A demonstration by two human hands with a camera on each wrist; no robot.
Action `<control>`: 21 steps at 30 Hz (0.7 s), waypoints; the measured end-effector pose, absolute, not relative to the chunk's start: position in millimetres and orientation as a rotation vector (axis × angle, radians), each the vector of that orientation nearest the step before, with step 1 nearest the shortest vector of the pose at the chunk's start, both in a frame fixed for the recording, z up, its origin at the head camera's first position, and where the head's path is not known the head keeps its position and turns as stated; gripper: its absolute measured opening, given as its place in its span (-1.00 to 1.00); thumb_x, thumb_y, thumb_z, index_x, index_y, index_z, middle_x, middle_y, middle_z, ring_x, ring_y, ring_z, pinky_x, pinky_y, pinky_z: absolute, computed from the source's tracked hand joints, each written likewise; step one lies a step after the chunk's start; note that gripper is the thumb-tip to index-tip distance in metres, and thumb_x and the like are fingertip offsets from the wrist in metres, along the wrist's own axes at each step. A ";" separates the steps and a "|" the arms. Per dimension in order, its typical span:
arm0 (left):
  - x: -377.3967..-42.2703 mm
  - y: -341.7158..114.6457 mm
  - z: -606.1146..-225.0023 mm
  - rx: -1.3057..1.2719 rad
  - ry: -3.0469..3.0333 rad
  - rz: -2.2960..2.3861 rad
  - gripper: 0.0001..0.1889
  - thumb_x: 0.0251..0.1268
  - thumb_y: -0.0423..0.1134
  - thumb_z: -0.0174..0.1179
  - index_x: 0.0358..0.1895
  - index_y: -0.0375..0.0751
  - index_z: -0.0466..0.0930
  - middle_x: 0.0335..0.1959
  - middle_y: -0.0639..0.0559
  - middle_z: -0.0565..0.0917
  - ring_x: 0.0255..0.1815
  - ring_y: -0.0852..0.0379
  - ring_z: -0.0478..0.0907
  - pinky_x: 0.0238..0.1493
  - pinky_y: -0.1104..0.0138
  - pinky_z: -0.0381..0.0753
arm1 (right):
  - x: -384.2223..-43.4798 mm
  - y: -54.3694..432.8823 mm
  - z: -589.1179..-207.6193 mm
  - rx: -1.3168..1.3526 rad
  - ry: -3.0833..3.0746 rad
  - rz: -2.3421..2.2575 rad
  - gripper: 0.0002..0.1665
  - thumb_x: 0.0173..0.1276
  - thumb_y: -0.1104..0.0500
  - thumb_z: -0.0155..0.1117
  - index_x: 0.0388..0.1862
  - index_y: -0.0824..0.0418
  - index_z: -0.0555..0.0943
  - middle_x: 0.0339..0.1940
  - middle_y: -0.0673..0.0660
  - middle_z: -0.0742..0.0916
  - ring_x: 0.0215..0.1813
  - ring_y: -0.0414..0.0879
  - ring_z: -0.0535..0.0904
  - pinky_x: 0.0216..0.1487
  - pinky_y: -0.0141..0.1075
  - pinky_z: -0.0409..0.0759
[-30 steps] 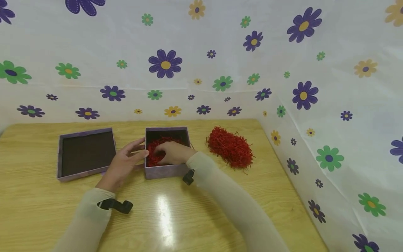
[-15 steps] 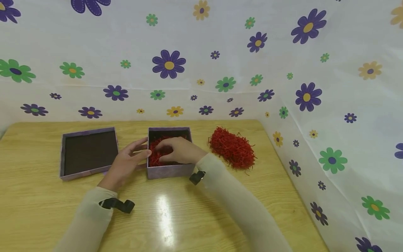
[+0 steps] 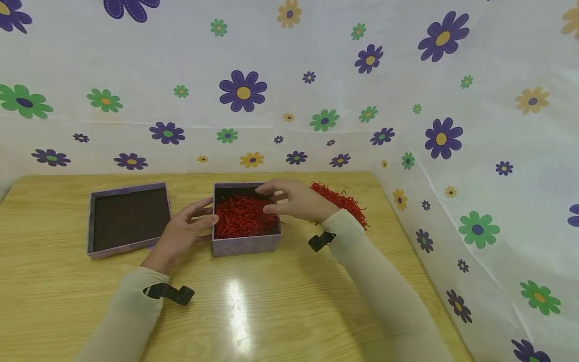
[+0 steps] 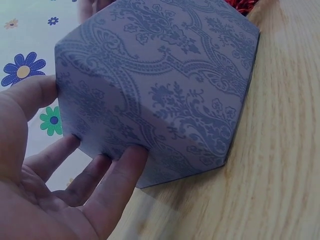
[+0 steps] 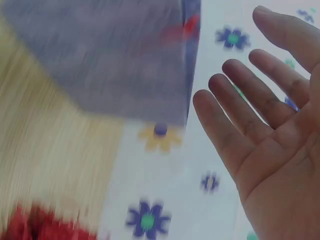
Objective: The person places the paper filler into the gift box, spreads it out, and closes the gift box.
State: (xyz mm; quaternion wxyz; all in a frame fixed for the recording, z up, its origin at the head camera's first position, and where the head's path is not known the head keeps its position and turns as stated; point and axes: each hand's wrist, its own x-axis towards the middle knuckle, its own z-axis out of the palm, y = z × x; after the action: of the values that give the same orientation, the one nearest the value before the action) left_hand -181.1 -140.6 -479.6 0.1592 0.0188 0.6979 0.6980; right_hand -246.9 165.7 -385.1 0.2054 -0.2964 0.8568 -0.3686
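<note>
A purple patterned box point(image 3: 246, 246) point(image 4: 170, 85) point(image 5: 115, 60) stands without its lid near the middle of the table. Red shredded paper point(image 3: 239, 216) covers most of its floor. My left hand point(image 3: 178, 236) point(image 4: 65, 185) rests its fingertips against the box's left side, with the thumb at the rim. Above the right rim hovers my right hand point(image 3: 300, 198) point(image 5: 280, 135), fingers spread and palm bare. Behind that hand and wrist, a second heap of red shredded paper point(image 3: 350, 203) point(image 5: 45, 225) lies partly hidden on the table.
To the left, a dark-lined lid point(image 3: 131, 218) lies with its inside up. The wooden table point(image 3: 203, 322) ends at a flower-printed white sheet point(image 3: 271, 50) behind and on the right. Both wrists carry black straps.
My right hand has risen out of the box and moved right, uncovering the red shredded paper inside. The left hand has stayed against the box's side.
</note>
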 end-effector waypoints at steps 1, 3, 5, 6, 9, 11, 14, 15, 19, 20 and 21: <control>-181.1 -140.3 -479.9 0.058 1.997 1.995 -0.19 0.49 0.07 0.27 0.68 0.05 0.11 0.56 -0.22 0.25 0.45 -0.27 0.38 0.28 -0.06 0.60 | -248.7 174.1 -384.9 -0.834 2.399 -1.037 -0.40 0.49 0.02 0.38 0.45 0.13 0.53 0.42 0.00 0.59 0.41 0.10 0.51 0.41 0.05 0.52; -181.2 -140.0 -480.8 0.064 2.003 1.992 -0.20 0.49 0.07 0.26 0.68 0.05 0.11 0.56 -0.22 0.25 0.45 -0.28 0.38 0.29 -0.07 0.59 | -252.1 191.6 -386.5 -0.827 2.434 -1.051 -0.40 0.49 0.03 0.38 0.44 0.14 0.53 0.42 0.05 0.59 0.42 0.09 0.50 0.41 0.04 0.52; -181.3 -139.7 -481.7 0.069 2.007 1.990 -0.20 0.49 0.07 0.26 0.68 0.06 0.11 0.56 -0.22 0.25 0.45 -0.29 0.38 0.29 -0.08 0.58 | -254.7 208.5 -389.3 -0.804 2.479 -1.060 -0.41 0.49 0.07 0.39 0.43 0.16 0.53 0.41 0.12 0.60 0.41 0.06 0.51 0.42 0.02 0.51; -181.3 -139.6 -482.2 0.071 2.008 1.989 -0.20 0.49 0.07 0.26 0.68 0.06 0.11 0.56 -0.22 0.25 0.46 -0.29 0.38 0.30 -0.09 0.58 | -255.6 216.7 -391.3 -0.793 2.504 -1.060 -0.41 0.48 0.09 0.40 0.43 0.16 0.54 0.41 0.14 0.60 0.41 0.05 0.51 0.43 0.01 0.51; -181.0 -139.5 -483.2 0.070 2.012 1.990 -0.20 0.49 0.08 0.26 0.68 0.06 0.11 0.56 -0.22 0.25 0.46 -0.28 0.38 0.28 -0.07 0.59 | -253.8 239.6 -395.9 -0.738 2.585 -1.016 -0.40 0.46 0.07 0.42 0.43 0.12 0.54 0.39 0.12 0.61 0.40 0.03 0.52 0.44 0.04 0.49; -180.7 -139.4 -483.6 0.064 2.012 1.992 -0.19 0.48 0.08 0.27 0.68 0.07 0.12 0.55 -0.21 0.25 0.45 -0.26 0.38 0.27 -0.05 0.61 | -252.4 253.9 -400.4 -0.705 2.623 -0.978 -0.39 0.46 0.03 0.42 0.43 0.11 0.54 0.39 0.10 0.61 0.42 0.05 0.50 0.45 0.07 0.47; -180.4 -139.1 -483.7 0.057 2.019 1.991 -0.19 0.48 0.08 0.27 0.67 0.08 0.12 0.55 -0.20 0.26 0.44 -0.24 0.39 0.25 -0.03 0.63 | -249.5 275.3 -406.5 -0.654 2.628 -0.976 -0.35 0.48 0.02 0.40 0.47 0.15 0.50 0.42 0.13 0.58 0.45 0.12 0.47 0.46 0.09 0.45; -180.3 -138.9 -483.7 0.058 2.020 1.992 -0.20 0.48 0.08 0.27 0.67 0.08 0.12 0.55 -0.20 0.26 0.44 -0.23 0.39 0.26 -0.04 0.62 | -248.4 282.5 -408.7 -0.632 2.626 -0.984 -0.34 0.49 0.02 0.39 0.49 0.16 0.48 0.44 0.15 0.56 0.46 0.14 0.46 0.46 0.10 0.45; -180.2 -139.6 -483.1 0.063 2.020 1.992 -0.20 0.50 0.08 0.25 0.68 0.08 0.11 0.55 -0.20 0.25 0.45 -0.24 0.38 0.27 -0.05 0.61 | -243.4 310.1 -415.6 -0.532 2.622 -1.029 -0.27 0.50 0.05 0.38 0.55 0.18 0.39 0.50 0.20 0.49 0.47 0.22 0.44 0.45 0.14 0.44; -180.0 -139.7 -482.8 0.063 2.018 1.992 -0.20 0.50 0.08 0.25 0.68 0.08 0.11 0.56 -0.20 0.25 0.45 -0.25 0.37 0.27 -0.06 0.61 | -241.7 316.5 -417.0 -0.508 2.636 -1.021 -0.26 0.50 0.04 0.38 0.56 0.15 0.38 0.51 0.20 0.48 0.47 0.23 0.44 0.45 0.15 0.44; -179.8 -139.9 -482.5 0.062 2.018 1.990 -0.20 0.50 0.08 0.25 0.68 0.08 0.11 0.56 -0.20 0.24 0.46 -0.25 0.37 0.27 -0.06 0.61 | -240.1 322.4 -418.5 -0.490 2.647 -1.021 -0.25 0.49 0.03 0.38 0.57 0.14 0.37 0.52 0.21 0.47 0.46 0.24 0.45 0.44 0.16 0.45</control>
State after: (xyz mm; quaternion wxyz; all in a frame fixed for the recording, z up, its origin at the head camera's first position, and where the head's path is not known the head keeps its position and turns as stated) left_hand -179.8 -139.9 -482.5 0.1527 0.0215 0.7035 0.6937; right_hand -240.1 322.4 -418.5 0.1308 -0.1688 0.9115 -0.3515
